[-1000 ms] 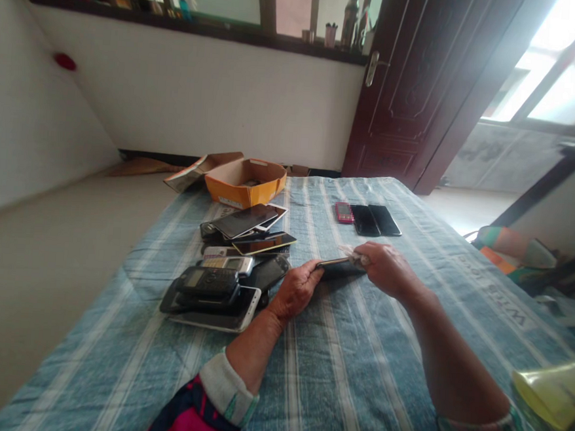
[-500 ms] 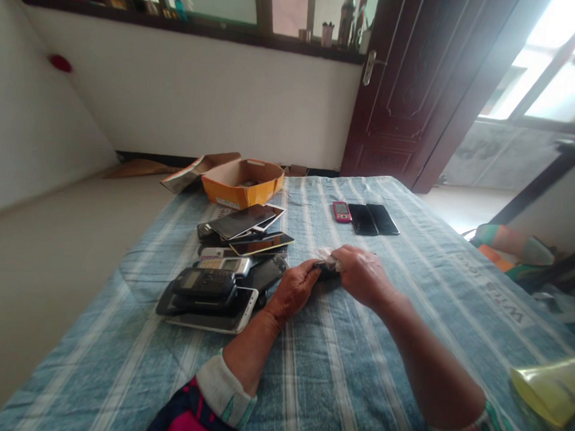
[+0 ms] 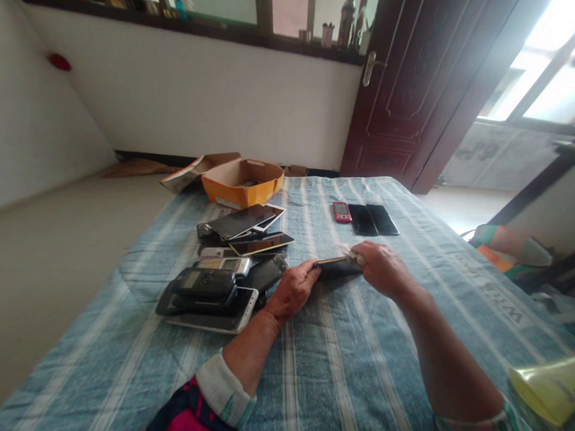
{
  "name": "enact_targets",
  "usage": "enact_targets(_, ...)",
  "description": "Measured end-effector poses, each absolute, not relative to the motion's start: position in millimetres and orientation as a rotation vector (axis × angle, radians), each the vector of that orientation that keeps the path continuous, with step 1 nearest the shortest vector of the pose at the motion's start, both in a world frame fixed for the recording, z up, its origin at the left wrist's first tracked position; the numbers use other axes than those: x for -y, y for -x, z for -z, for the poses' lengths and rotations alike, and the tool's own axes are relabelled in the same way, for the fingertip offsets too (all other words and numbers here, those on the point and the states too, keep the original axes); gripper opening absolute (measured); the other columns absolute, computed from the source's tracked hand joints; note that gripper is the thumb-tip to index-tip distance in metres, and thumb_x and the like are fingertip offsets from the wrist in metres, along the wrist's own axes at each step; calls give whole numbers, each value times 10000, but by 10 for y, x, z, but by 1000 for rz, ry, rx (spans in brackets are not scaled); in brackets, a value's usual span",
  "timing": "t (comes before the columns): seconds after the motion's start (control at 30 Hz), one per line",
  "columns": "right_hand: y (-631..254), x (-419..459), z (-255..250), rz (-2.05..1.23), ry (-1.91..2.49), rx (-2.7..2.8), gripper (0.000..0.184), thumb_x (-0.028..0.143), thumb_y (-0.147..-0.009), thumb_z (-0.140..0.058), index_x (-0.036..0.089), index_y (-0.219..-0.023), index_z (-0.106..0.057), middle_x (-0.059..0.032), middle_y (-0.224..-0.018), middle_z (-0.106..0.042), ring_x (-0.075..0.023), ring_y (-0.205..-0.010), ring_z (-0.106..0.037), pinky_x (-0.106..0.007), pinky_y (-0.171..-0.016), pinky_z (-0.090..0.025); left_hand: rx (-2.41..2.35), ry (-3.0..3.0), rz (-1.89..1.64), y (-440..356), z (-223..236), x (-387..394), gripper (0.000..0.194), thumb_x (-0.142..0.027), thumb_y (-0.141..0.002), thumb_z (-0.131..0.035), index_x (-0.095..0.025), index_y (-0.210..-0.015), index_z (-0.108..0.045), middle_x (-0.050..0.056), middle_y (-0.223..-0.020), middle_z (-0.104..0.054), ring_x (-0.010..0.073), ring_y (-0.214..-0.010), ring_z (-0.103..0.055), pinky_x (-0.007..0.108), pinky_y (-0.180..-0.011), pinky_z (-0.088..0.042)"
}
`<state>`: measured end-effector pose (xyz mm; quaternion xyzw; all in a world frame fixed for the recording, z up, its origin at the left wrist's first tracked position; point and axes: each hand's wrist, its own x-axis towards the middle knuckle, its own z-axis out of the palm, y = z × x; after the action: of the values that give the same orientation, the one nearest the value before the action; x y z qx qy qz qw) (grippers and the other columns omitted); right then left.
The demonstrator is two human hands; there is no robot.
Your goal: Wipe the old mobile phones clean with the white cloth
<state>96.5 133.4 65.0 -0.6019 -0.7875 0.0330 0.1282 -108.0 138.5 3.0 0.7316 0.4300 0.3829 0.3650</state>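
Observation:
A dark mobile phone [image 3: 339,269] is tilted just above the table, its left end gripped between the thumb and fingers of my left hand [image 3: 293,288]. My right hand [image 3: 386,267] pinches a crumpled white tissue [image 3: 350,251] against the phone's right end. To the left lies a pile of several old phones, among them a black keypad phone [image 3: 206,282], a silver keypad phone [image 3: 235,266] and a white-edged smartphone [image 3: 243,317]. Beyond my right hand, a pink phone [image 3: 341,211] lies beside two black smartphones [image 3: 383,219].
An open orange cardboard box [image 3: 240,192] stands at the table's far left. The blue striped tablecloth [image 3: 324,389] covers the table. A yellow translucent container [image 3: 551,388] lies near the right edge. Behind are a wall and a dark red door [image 3: 409,86].
My right hand has slid right along the phone with the tissue, uncovering more of the phone's edge. My left hand has stayed in place.

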Motion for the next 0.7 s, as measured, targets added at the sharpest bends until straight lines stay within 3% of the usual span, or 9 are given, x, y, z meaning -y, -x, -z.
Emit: enact_targets(0.7, -1267, -1414, -658, -53, 1839, 2194, 241, 93, -726, -449, 190, -757, -667, -39, -790, -671, -158, -725, -544, -248, -620, -297, -1147, -1901, -982, 1074, -19, -1391, 359, -363, -894, -420, -143, -1055, -653, 66, -886, -691, 224, -872, -635, 320, -820, -466)
